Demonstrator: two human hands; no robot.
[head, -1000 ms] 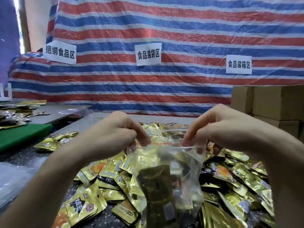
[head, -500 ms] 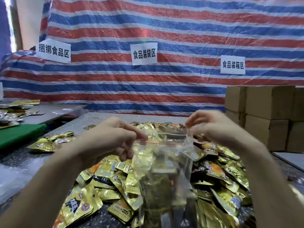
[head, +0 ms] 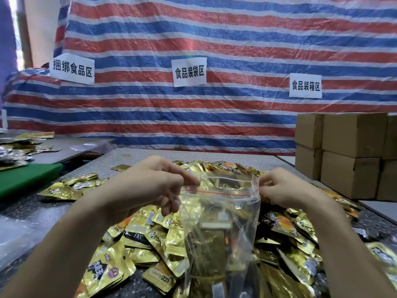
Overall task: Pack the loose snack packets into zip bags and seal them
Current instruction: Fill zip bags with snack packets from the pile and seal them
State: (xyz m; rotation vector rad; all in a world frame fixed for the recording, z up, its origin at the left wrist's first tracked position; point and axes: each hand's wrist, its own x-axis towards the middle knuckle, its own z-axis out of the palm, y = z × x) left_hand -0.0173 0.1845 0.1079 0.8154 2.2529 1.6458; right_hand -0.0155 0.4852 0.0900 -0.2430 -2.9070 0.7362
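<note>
1. We log a red, white and blue striped tarp [head: 214, 35] that fills the whole background behind the desk.
2. The grey speckled desk [head: 214, 154] runs from the tarp toward us. Its near half is covered.
3. A heap of loose gold snack packets [head: 146, 229] lies on the desk in front of us, spreading left and right under both forearms. A few stray packets [head: 71, 186] lie apart at the left.
4. Brown cardboard boxes [head: 352, 136] stand stacked at the far right, beside the heap.
5. The clear zip bag [head: 221, 222] hangs upright over the middle of the heap, between the two hands. We see gold packets inside it. A red line runs across its top edge. The back lip stands away behind the front lip, so the mouth looks unsealed, though blur keeps us from being sure.
6. A green mat [head: 23, 179] lies at the left edge, well apart from the bag.
7. The left hand [head: 150, 186] pinches the bag's top left corner between thumb and forefinger, the other fingers curled below.
8. The right hand [head: 281, 190] pinches the top right corner, fingers curled.
9. Three white paper signs [head: 189, 72] with black characters hang on the tarp.
</note>
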